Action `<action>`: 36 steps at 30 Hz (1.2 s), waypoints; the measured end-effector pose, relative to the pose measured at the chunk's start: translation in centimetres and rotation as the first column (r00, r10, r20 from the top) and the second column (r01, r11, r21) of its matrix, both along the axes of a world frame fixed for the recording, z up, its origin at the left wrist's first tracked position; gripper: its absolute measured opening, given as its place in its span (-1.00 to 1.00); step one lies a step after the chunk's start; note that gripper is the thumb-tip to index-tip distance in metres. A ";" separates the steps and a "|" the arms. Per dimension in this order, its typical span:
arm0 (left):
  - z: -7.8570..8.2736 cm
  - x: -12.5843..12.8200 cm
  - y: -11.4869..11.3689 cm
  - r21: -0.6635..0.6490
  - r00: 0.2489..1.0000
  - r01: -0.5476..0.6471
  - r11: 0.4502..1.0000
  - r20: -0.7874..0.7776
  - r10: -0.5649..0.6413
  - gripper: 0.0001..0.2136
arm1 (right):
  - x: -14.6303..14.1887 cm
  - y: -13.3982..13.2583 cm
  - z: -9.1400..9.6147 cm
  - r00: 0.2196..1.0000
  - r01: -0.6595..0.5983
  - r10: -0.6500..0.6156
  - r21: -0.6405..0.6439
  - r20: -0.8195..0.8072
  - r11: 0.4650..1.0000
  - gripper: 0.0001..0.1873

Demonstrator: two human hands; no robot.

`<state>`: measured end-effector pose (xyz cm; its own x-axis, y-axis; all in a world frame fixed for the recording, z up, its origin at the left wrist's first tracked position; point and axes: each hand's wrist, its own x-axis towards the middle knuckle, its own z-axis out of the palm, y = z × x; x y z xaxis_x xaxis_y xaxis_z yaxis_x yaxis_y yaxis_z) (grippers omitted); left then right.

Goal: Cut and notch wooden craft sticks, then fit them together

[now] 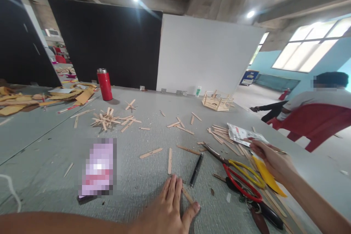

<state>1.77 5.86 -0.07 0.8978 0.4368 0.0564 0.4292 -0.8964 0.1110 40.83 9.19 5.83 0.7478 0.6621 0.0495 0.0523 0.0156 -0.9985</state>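
My left hand (172, 201) lies palm down on the grey table, fingers stretched out and thumb apart. A wooden craft stick (188, 195) shows between its thumb and forefinger, partly hidden. Beyond the fingertips are another craft stick (170, 161) and a black pen (196, 170). My right hand (270, 156) is closed by a white packet (242, 134). A thin, shiny thing pokes out from its fingers, too small to name. Beneath that wrist lies something yellow (267, 176). Scissors with red and yellow handles (241, 175) rest between the hands.
A pink-purple phone-like object (99, 168) lies at left. Behind it are piled craft sticks (107, 119) and a red flask (104, 85). A stick-built frame (217, 101) stands at the far right. Beyond the table, a person sits in a red chair (315, 124).
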 end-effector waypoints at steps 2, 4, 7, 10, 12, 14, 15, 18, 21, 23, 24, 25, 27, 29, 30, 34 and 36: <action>0.2 -0.1 0.0 -0.032 1.000 -0.003 0.999 0.002 0.003 -0.50 | -0.1 0.0 0.0 0.999 -0.011 0.010 -0.020 -0.037 1.000 -0.82; 0.5 -0.2 0.0 -0.028 0.999 0.042 0.999 0.010 -0.042 -0.53 | -0.2 0.0 0.1 0.998 -0.014 0.011 -0.042 -0.070 0.999 -0.82; 1.2 -0.1 -0.2 -0.008 0.997 0.074 0.997 0.029 -0.074 -0.56 | -0.2 0.0 0.3 0.996 -0.033 0.029 -0.049 -0.084 0.998 -0.82; 1.8 0.1 -0.4 -0.024 1.000 0.027 0.999 0.001 -0.027 -0.58 | -0.4 0.0 0.4 0.995 -0.072 0.069 -0.043 -0.077 0.996 -0.85; 1.8 0.2 -0.6 -0.036 1.000 0.005 0.999 -0.025 -0.006 -0.57 | -0.5 0.1 0.5 0.995 -0.087 0.086 -0.033 -0.057 0.996 -0.85; 1.6 0.4 -0.6 -0.035 0.999 -0.027 0.999 -0.032 0.025 -0.55 | -0.7 0.2 0.6 0.995 -0.101 0.100 -0.035 -0.027 0.994 -0.85; 1.4 0.4 -0.6 -0.028 0.998 -0.050 0.998 -0.030 0.049 -0.54 | -0.8 0.2 0.6 0.994 -0.107 0.107 -0.043 -0.005 0.993 -0.85; 1.0 0.1 -0.5 0.009 0.999 -0.032 0.999 -0.007 0.032 -0.53 | -0.9 0.0 0.4 0.990 -0.078 0.085 -0.057 0.117 0.995 -0.84; 1.2 -0.4 -0.4 0.037 0.996 0.082 0.996 0.022 -0.083 -0.35 | -0.9 -0.3 0.0 0.962 -0.064 0.075 -0.051 0.262 0.997 -0.85; 1.4 -0.7 -0.3 0.035 0.996 0.089 0.995 0.025 -0.089 -0.25 | -0.7 -0.4 -0.2 0.943 -0.088 0.101 -0.055 0.317 0.995 -0.85; 1.5 -0.8 -0.4 0.034 0.996 0.087 0.996 0.023 -0.088 -0.24 | -0.6 -0.3 -0.3 0.936 -0.100 0.113 -0.054 0.333 0.993 -0.84; 1.6 -0.9 -0.4 0.032 0.996 0.090 0.995 0.019 -0.090 -0.25 | -0.5 -0.3 -0.5 0.932 -0.112 0.122 -0.050 0.342 0.992 -0.83; 1.8 -1.0 -0.5 0.025 0.996 0.092 0.995 0.004 -0.093 -0.25 | -0.4 0.0 -0.7 0.926 -0.143 0.148 -0.040 0.346 0.989 -0.81; 1.9 -1.0 -0.6 0.017 0.996 0.094 0.995 -0.006 -0.094 -0.24 | -0.3 0.3 -0.9 0.920 -0.170 0.172 -0.037 0.352 0.985 -0.78; 1.9 -1.0 -0.7 0.012 0.996 0.093 0.996 -0.008 -0.093 -0.24 | -0.3 0.4 -1.0 0.915 -0.182 0.183 -0.038 0.360 0.983 -0.77; 1.6 -0.9 -0.7 0.009 0.995 0.099 0.995 0.004 -0.099 -0.24 | 0.0 1.0 -1.6 0.878 -0.162 0.169 -0.054 0.447 0.985 -0.72; 1.4 -0.9 -0.6 0.021 0.994 0.103 0.994 0.015 -0.104 -0.23 | 0.3 1.2 -1.9 0.847 -0.115 0.131 -0.061 0.515 0.991 -0.71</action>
<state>0.88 5.25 1.29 0.9370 0.3402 0.0790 0.3322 -0.9380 0.0990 41.09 10.44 3.90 0.5314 0.7537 0.3868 0.5603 0.0297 -0.8277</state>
